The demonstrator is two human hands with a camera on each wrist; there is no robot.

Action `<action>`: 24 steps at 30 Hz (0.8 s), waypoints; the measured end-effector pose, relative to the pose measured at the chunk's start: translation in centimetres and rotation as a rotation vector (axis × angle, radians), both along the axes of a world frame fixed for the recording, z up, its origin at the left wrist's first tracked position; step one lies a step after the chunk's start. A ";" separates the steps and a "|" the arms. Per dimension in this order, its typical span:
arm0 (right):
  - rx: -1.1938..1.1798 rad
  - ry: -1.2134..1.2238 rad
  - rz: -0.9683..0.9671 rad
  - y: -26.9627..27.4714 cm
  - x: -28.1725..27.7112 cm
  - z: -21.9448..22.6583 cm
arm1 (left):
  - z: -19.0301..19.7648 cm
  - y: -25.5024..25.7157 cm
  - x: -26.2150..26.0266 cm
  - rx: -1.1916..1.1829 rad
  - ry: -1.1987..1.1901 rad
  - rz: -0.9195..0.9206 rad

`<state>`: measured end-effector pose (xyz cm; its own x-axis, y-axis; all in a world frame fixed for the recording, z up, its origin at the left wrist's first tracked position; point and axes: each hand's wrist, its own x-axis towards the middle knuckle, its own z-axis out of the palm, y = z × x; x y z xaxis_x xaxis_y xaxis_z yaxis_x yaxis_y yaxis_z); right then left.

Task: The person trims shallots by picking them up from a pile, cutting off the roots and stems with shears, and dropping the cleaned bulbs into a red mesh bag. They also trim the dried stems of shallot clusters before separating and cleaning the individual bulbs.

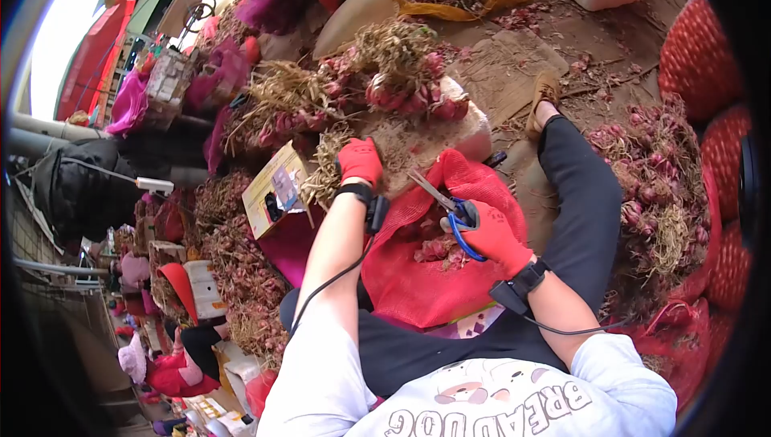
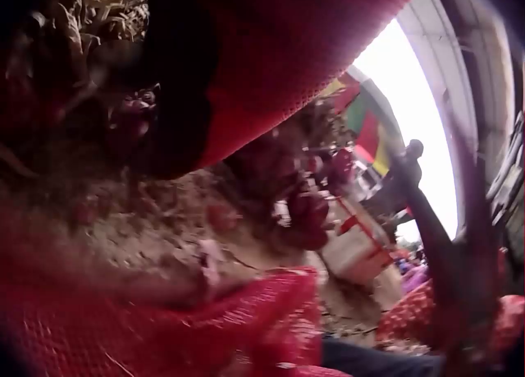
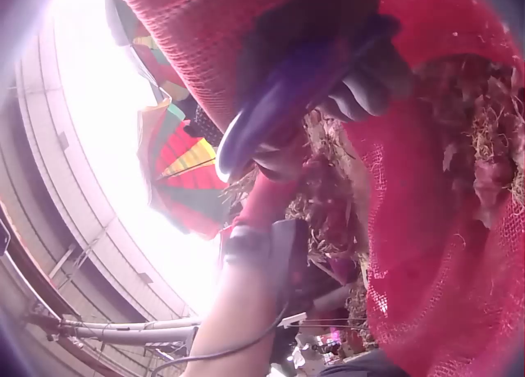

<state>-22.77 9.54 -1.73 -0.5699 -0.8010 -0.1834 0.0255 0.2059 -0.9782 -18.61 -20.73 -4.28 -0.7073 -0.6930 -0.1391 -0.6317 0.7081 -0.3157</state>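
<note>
A pair of blue-handled scissors (image 1: 450, 210) is gripped in the gloved right hand (image 1: 491, 236), the fingers curled through the loops and the blades pointed up and left towards the other hand. The scissors are held over a red mesh sack (image 1: 426, 268) spread across the lap, in which a few trimmed shallots (image 1: 438, 251) are seen just below the handles. The gloved left hand (image 1: 360, 161) is set further forward, on a bunch of dry roots and stalks (image 1: 328, 173) at the edge of a pale block (image 1: 434, 136); its fingers are bent down into the bunch, but whether the stalks are actually clasped cannot be told. The two hands are kept near each other, with the scissor tips between them.

In the left wrist view most of the frame is filled by blurred red glove, and little is made out beyond soil and dark bulbs. In the right wrist view only the blue handle (image 3: 279, 98) is seen; the blades are hidden.
</note>
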 end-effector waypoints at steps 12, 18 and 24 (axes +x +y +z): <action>-0.089 -0.825 0.386 -1.1 2.3 -0.3 | 8.8 -2.8 14.4 1.031 1.488 0.319; 0.066 -0.707 0.631 -6.0 7.0 1.5 | 7.1 0.0 21.2 1.233 1.454 0.665; 0.080 -0.719 0.592 -11.3 9.5 1.1 | 7.3 1.3 22.9 1.307 1.552 0.874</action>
<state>-13.27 -1.76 -0.62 0.1988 -0.8945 -0.4005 0.4888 0.4447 -0.7505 4.33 -19.45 2.98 -0.3436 -0.8221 -0.4539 -0.0279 -0.4742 0.8800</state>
